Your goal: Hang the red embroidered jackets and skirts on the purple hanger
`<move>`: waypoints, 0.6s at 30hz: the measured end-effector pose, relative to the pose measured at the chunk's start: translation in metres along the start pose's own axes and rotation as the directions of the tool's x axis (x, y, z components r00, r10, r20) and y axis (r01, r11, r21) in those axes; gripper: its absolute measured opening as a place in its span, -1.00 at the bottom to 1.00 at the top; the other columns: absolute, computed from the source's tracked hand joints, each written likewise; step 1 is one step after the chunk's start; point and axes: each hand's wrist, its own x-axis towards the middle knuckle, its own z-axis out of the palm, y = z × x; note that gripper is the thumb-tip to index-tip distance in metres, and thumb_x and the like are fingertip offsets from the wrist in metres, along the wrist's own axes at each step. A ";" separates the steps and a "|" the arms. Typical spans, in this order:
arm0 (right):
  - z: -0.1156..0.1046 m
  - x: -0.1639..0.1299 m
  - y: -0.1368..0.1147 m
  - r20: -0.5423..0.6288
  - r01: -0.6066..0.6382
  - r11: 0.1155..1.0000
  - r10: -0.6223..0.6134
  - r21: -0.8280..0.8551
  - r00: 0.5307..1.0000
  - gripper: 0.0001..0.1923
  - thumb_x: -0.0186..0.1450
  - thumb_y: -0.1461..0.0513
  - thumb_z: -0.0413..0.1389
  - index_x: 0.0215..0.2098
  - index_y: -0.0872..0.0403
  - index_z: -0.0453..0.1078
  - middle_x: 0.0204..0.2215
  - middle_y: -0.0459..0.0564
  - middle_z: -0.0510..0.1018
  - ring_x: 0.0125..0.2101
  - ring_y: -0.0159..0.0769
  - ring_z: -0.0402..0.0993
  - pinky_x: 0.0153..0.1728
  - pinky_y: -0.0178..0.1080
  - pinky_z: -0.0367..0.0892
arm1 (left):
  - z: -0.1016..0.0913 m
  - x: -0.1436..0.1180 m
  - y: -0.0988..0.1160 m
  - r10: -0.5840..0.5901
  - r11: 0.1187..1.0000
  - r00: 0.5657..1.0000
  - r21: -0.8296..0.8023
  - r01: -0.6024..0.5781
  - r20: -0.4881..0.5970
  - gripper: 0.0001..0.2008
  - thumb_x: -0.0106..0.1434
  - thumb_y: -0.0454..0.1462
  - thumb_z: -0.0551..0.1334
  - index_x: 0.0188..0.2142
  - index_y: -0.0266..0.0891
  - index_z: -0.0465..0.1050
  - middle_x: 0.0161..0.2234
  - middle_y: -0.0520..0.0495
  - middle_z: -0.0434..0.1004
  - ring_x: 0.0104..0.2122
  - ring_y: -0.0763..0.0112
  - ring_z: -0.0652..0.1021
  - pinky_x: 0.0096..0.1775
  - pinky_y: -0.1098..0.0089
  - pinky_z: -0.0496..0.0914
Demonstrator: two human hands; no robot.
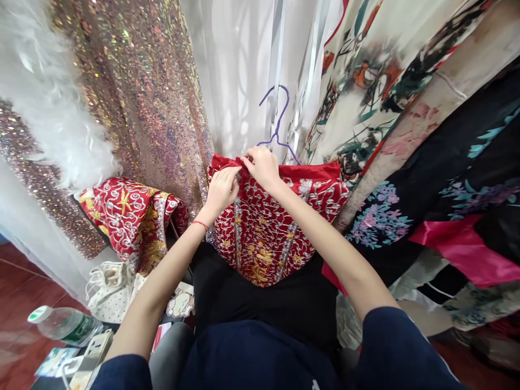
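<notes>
A red garment point(264, 233) with gold and silver embroidery hangs in front of me on a purple wire hanger point(278, 122). My left hand point(221, 189) pinches the garment's top edge near its left side; a red string is tied around that wrist. My right hand point(262, 165) grips the same top edge just right of the left hand, below the hanger's hook. Both hands almost touch each other. A second red embroidered piece point(130, 214) lies draped to the left.
Hanging clothes crowd in: a sequined gown point(138, 92) and white feathers point(49, 108) at left, white sheer fabric point(235, 70) behind, floral and black garments point(406, 162) at right. A water bottle point(65, 324), a white bag point(111, 290) and small items lie on the red floor at lower left.
</notes>
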 end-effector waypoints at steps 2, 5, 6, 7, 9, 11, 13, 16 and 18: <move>-0.005 -0.007 -0.001 -0.063 0.044 0.999 -0.043 0.011 0.997 -0.76 0.45 0.23 -0.02 -0.25 0.06 0.47 -0.28 0.08 0.55 -0.12 -0.07 0.39 -0.16 -0.09 0.30 | -0.006 -0.012 0.001 -0.002 1.000 1.000 -0.021 0.002 -0.003 -0.55 0.34 -0.39 0.04 0.19 -0.23 0.37 0.13 -0.24 0.52 0.17 0.18 0.49 0.18 0.11 0.35; -0.007 -0.019 -0.010 -0.119 0.133 0.991 -0.132 0.005 0.984 -0.74 0.46 0.20 -0.06 -0.24 0.04 0.46 -0.29 0.07 0.53 -0.15 -0.10 0.38 -0.13 -0.09 0.31 | -0.018 -0.025 0.000 0.017 0.999 0.999 -0.032 -0.016 0.037 -0.58 0.31 -0.40 0.07 0.13 -0.19 0.41 0.13 -0.22 0.53 0.15 0.18 0.50 0.18 0.08 0.37; -0.005 -0.023 -0.014 -0.111 0.154 0.988 -0.154 -0.009 0.982 -0.74 0.47 0.18 -0.06 -0.24 0.04 0.45 -0.29 0.07 0.53 -0.16 -0.10 0.37 -0.12 -0.09 0.31 | -0.022 -0.027 0.000 0.029 0.999 0.998 -0.024 -0.028 0.054 -0.60 0.30 -0.39 0.08 0.10 -0.18 0.43 0.14 -0.21 0.52 0.17 0.17 0.49 0.18 0.07 0.37; -0.002 -0.025 -0.018 -0.093 0.166 0.986 -0.168 -0.031 0.981 -0.74 0.47 0.15 -0.05 -0.23 0.05 0.45 -0.28 0.09 0.53 -0.16 -0.10 0.37 -0.12 -0.08 0.31 | -0.026 -0.027 -0.001 0.040 0.999 0.996 -0.010 -0.039 0.076 -0.64 0.30 -0.39 0.09 0.05 -0.18 0.46 0.14 -0.20 0.51 0.17 0.15 0.48 0.18 0.07 0.36; 0.008 -0.027 -0.025 -0.048 0.175 0.980 -0.180 -0.099 0.982 -0.74 0.45 0.11 0.00 -0.18 0.10 0.45 -0.24 0.15 0.54 -0.15 -0.05 0.37 -0.14 -0.07 0.31 | -0.036 -0.026 -0.002 0.048 0.998 0.989 0.030 -0.053 0.142 -0.73 0.29 -0.37 0.10 -0.09 -0.18 0.50 0.09 -0.20 0.54 0.14 0.12 0.49 0.14 0.07 0.38; 0.020 -0.025 -0.026 -0.023 0.175 0.971 -0.181 -0.164 0.983 -0.76 0.43 0.16 0.02 -0.14 0.14 0.45 -0.21 0.22 0.54 -0.13 0.00 0.36 -0.16 -0.05 0.31 | -0.049 -0.028 -0.004 0.028 0.997 0.975 0.068 -0.044 0.220 -0.80 0.31 -0.34 0.10 -0.21 -0.18 0.51 -0.02 -0.19 0.58 0.04 0.11 0.54 0.04 0.09 0.42; 0.029 -0.021 -0.021 -0.042 0.165 0.969 -0.175 -0.183 0.984 -0.79 0.42 0.24 -0.01 -0.15 0.13 0.46 -0.24 0.23 0.54 -0.16 0.00 0.36 -0.21 -0.05 0.32 | -0.066 -0.036 -0.007 -0.018 0.996 0.966 0.085 -0.004 0.259 -0.82 0.32 -0.31 0.11 -0.23 -0.18 0.50 -0.10 -0.16 0.60 -0.04 0.13 0.56 -0.03 0.13 0.43; 0.037 -0.016 -0.022 -0.147 0.112 0.983 -0.134 -0.149 0.980 -0.77 0.42 0.23 -0.03 -0.21 0.09 0.47 -0.29 0.19 0.52 -0.21 -0.03 0.36 -0.27 -0.06 0.32 | -0.097 -0.064 -0.012 -0.133 0.987 0.980 0.104 0.119 0.145 -0.84 0.34 -0.27 0.13 -0.19 -0.15 0.49 -0.10 -0.13 0.59 -0.07 0.17 0.55 -0.02 0.16 0.42; 0.041 -0.015 -0.038 -0.162 0.122 0.984 -0.142 -0.132 0.976 -0.76 0.42 0.20 -0.03 -0.20 0.10 0.47 -0.27 0.19 0.51 -0.20 -0.02 0.36 -0.24 -0.04 0.33 | -0.116 -0.088 -0.016 -0.222 0.968 0.975 0.114 0.224 -0.025 -0.84 0.35 -0.26 0.14 -0.15 -0.13 0.49 -0.07 -0.14 0.56 -0.04 0.18 0.54 0.03 0.16 0.41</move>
